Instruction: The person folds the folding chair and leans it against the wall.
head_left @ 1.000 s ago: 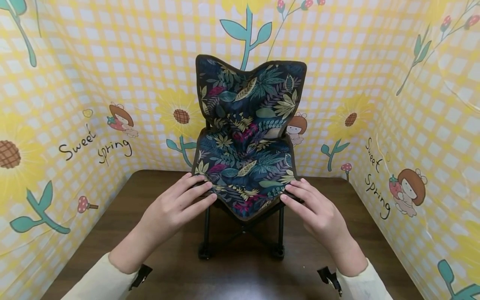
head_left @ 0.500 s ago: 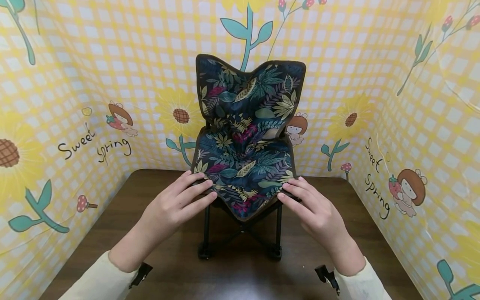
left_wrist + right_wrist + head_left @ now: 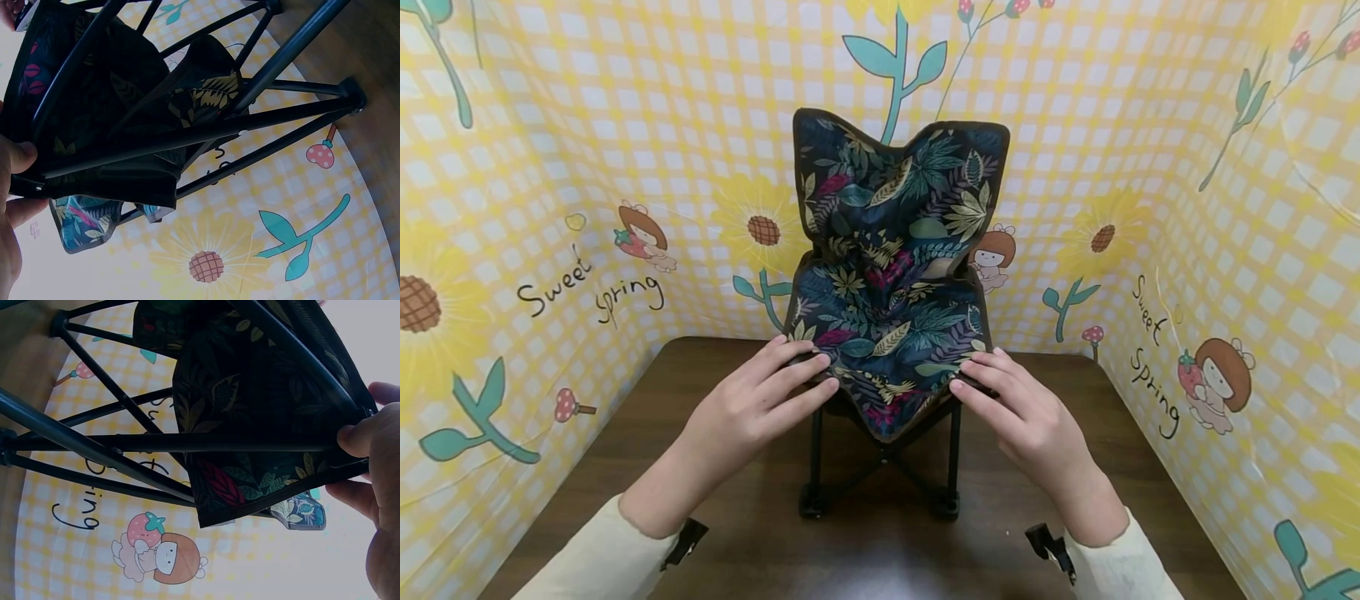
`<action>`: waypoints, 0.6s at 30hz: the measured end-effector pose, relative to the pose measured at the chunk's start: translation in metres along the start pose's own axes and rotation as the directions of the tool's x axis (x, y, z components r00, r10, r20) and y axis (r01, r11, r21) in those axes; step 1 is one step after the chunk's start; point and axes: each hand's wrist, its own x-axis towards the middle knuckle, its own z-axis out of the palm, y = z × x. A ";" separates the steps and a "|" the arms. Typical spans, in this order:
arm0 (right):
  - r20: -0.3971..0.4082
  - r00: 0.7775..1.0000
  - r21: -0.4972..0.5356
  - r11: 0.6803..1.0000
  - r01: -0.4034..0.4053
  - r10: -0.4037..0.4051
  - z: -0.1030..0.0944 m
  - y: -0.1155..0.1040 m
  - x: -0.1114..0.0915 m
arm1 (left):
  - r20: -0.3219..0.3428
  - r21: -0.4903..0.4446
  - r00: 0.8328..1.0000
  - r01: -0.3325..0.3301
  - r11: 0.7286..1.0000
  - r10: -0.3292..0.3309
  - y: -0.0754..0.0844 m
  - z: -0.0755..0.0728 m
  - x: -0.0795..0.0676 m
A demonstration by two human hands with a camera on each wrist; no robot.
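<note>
A small folding chair (image 3: 898, 200) with dark leaf-print fabric stands upright on the table, facing me. Its black front legs (image 3: 816, 446) cross below the seat and end in dark feet. My left hand (image 3: 741, 412) grips the seat's front left corner, fingers over the top. At the opposite front corner, my right hand (image 3: 1037, 421) holds on in the same way. From beneath, the left wrist view has the left thumb (image 3: 22, 155) against the corner by a black tube (image 3: 144, 144). The right thumb (image 3: 356, 440) presses under its corner in the right wrist view.
The brown wooden table (image 3: 737, 533) spreads under and around the chair. A yellow checked cloth (image 3: 700, 125) with flowers and cartoon figures hangs close behind it and along both sides. Dark straps (image 3: 683, 543) show at both wrists.
Both hands have drawn slightly closer together, the right one shifting a little left. The chair's front legs stand slightly nearer each other. Both grips stay on the seat corners.
</note>
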 end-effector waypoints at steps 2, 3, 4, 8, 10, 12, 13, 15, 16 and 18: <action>-0.002 1.000 -0.001 1.000 0.002 -0.002 0.000 0.001 0.001 | 0.008 0.005 1.000 0.004 1.000 -0.005 0.000 -0.001 0.001; -0.003 1.000 -0.002 1.000 0.003 -0.003 0.000 0.001 0.002 | 0.013 0.006 1.000 0.009 1.000 -0.009 -0.001 -0.001 0.002; -0.006 1.000 -0.003 1.000 0.006 -0.006 0.000 0.001 0.002 | 0.018 0.008 1.000 0.013 1.000 -0.013 -0.001 -0.001 0.002; 0.000 1.000 -0.015 1.000 0.008 -0.008 0.000 0.001 0.004 | 0.034 0.010 0.999 0.019 1.000 -0.020 -0.001 0.000 0.004; 0.003 1.000 -0.019 1.000 0.009 -0.009 -0.001 0.002 0.005 | 0.041 0.009 0.999 0.017 1.000 -0.017 -0.002 0.000 0.004; 0.005 1.000 -0.019 1.000 0.013 -0.013 -0.001 0.002 0.006 | 0.044 0.009 0.999 0.013 1.000 -0.013 -0.003 0.002 0.004; 0.008 1.000 -0.018 1.000 0.014 -0.014 -0.002 0.002 0.006 | 0.047 0.011 0.999 0.012 1.000 -0.012 -0.003 0.002 0.004; 0.012 1.000 -0.015 1.000 0.016 -0.016 -0.002 0.002 0.007 | 0.051 0.014 0.999 0.011 1.000 -0.011 -0.004 0.003 0.004; 0.015 1.000 -0.014 1.000 0.016 -0.016 -0.002 0.002 0.008 | 0.053 0.014 0.999 0.011 1.000 -0.011 -0.004 0.003 0.004; 0.018 1.000 -0.008 1.000 0.016 -0.016 -0.002 0.002 0.009 | 0.058 0.018 0.998 0.010 1.000 -0.011 -0.005 0.004 0.003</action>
